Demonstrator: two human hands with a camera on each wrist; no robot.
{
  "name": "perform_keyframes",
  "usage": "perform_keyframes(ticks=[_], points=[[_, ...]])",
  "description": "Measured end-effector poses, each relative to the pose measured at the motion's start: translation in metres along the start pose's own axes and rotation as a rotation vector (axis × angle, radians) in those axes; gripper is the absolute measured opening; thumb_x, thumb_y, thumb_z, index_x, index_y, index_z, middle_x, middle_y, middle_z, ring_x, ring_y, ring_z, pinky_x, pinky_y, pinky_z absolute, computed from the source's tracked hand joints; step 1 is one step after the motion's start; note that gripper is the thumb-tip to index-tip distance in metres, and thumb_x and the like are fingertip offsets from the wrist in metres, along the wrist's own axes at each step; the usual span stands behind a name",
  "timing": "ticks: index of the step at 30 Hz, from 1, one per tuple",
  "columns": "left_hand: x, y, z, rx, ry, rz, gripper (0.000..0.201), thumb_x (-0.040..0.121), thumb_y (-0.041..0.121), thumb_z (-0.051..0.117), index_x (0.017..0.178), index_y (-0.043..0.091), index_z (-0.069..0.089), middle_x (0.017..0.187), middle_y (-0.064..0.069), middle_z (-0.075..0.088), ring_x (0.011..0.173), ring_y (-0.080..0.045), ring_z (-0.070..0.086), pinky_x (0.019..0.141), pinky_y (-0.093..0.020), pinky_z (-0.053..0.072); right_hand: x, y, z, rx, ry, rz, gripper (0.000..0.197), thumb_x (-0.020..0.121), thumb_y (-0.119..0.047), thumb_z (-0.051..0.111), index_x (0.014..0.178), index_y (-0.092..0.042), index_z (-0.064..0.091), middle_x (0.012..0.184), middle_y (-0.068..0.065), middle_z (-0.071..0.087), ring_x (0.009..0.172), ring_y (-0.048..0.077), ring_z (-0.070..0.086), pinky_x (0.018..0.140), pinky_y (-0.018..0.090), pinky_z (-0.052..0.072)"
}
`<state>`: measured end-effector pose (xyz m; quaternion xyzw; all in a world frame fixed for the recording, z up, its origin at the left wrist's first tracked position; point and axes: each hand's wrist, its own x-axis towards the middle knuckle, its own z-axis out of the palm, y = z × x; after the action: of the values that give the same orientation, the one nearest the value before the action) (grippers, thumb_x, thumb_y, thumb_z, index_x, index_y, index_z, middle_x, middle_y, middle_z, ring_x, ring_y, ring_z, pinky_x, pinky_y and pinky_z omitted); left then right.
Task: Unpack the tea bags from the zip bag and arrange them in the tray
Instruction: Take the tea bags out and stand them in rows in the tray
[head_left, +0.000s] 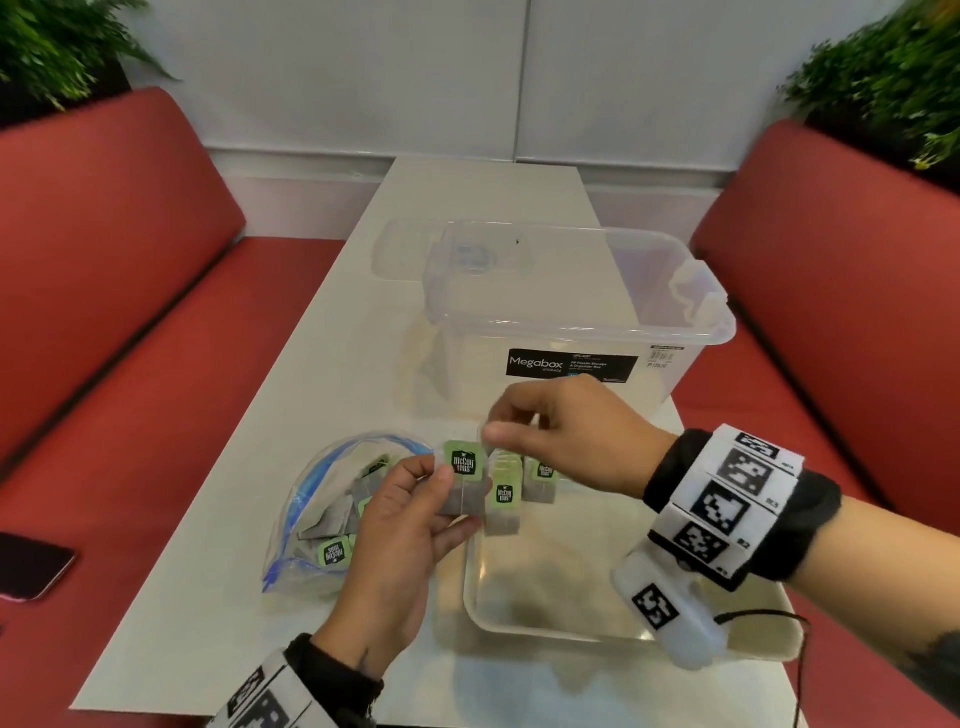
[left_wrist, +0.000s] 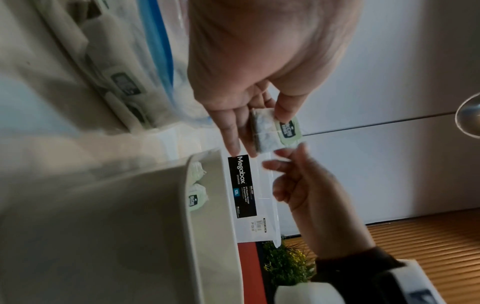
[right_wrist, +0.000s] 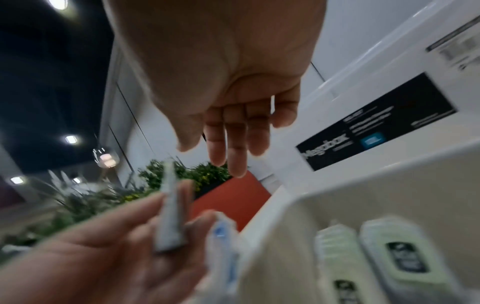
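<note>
My left hand (head_left: 451, 496) pinches one tea bag (head_left: 464, 480) with a green tag, upright just above the tray's far left corner. In the left wrist view the same tea bag (left_wrist: 272, 131) sits between thumb and fingers. My right hand (head_left: 498, 423) hovers right beside the tag, fingers loosely bent and holding nothing; its straight fingers (right_wrist: 233, 144) show in the right wrist view. The clear tray (head_left: 519, 621) holds several tea bags (head_left: 504, 506) standing in two rows at its far left corner. The zip bag (head_left: 317, 519) lies open to the left with more tea bags inside.
A clear Megabox storage box (head_left: 571, 322) stands just behind the tray, its lid behind it. A phone (head_left: 31, 566) lies on the red bench at left. Red benches flank the narrow white table (head_left: 260, 597); plants stand in both back corners.
</note>
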<state>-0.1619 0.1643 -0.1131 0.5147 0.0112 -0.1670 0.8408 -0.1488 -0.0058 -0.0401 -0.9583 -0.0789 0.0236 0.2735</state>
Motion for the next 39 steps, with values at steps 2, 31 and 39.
perform_keyframes(ticks=[2,31,39], points=[[-0.001,0.000,0.004,-0.007,-0.016,-0.011,0.022,0.078,0.025,0.057,0.095,0.011,0.058,0.090,-0.010,0.070,0.084,-0.020,0.068,0.079,-0.035,0.054,-0.005,-0.014,-0.002,0.067,-0.036,-0.035,0.018,0.082,-0.045,0.065,0.090,-0.029,0.067,0.076,-0.012,0.066,0.060,-0.003,0.053,0.062,0.014,0.040],[-0.009,0.005,0.035,0.276,-0.132,0.060,0.020,0.085,0.005,0.060,0.102,0.013,0.061,0.084,-0.001,0.071,0.079,-0.012,0.068,0.080,-0.036,0.052,-0.016,-0.024,-0.024,0.083,-0.051,-0.007,0.005,0.081,-0.028,0.070,0.083,-0.024,0.068,0.071,-0.007,0.065,0.058,0.002,0.052,0.059,0.017,0.039],[-0.004,0.001,0.015,0.594,-0.049,0.185,0.038,0.076,0.008,0.074,0.105,0.028,0.059,0.101,0.010,0.066,0.088,-0.006,0.062,0.079,-0.025,0.052,-0.013,-0.006,-0.031,-0.122,-0.051,0.029,0.007,0.075,-0.029,0.076,0.074,-0.027,0.069,0.071,-0.008,0.066,0.069,0.009,0.059,0.068,0.027,0.048]])
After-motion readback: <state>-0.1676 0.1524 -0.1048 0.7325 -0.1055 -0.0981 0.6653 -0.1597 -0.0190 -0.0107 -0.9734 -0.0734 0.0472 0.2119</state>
